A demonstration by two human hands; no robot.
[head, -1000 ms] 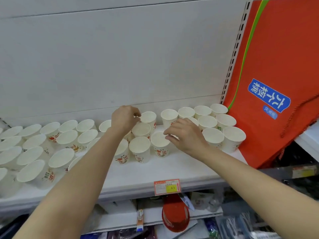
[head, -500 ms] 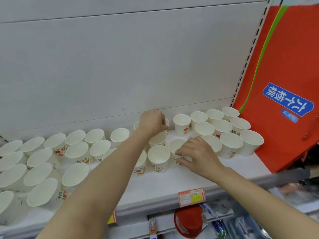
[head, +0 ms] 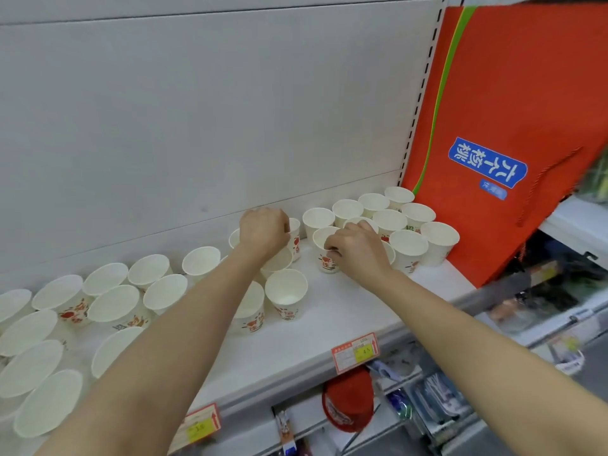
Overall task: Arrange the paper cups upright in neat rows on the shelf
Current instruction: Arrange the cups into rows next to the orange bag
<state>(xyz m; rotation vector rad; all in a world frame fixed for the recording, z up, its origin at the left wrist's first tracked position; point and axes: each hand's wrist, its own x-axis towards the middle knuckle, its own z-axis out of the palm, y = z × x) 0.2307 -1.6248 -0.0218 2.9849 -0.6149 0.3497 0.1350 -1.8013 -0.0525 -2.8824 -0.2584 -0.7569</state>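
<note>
Pinching a paper cup (head: 324, 245) at its rim, the right hand (head: 357, 250) sits just left of the orange bag (head: 513, 93); the left hand (head: 263, 230) curls round another cup (head: 293, 236) farther left. Bare shelf (head: 345, 311) lies toward the front edge.

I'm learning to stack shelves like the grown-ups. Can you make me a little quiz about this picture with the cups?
1. True or false: the cups on the shelf stand with their open ends up.
2. What stands at the right end of the shelf? A) an orange bag B) a blue bucket C) a green box
3. Fill in: the right hand grips a ____.

Key
1. True.
2. A, the orange bag.
3. Cup: the fingers curl round a cup in the middle. The left hand is curled at a cup near the back wall.
</note>
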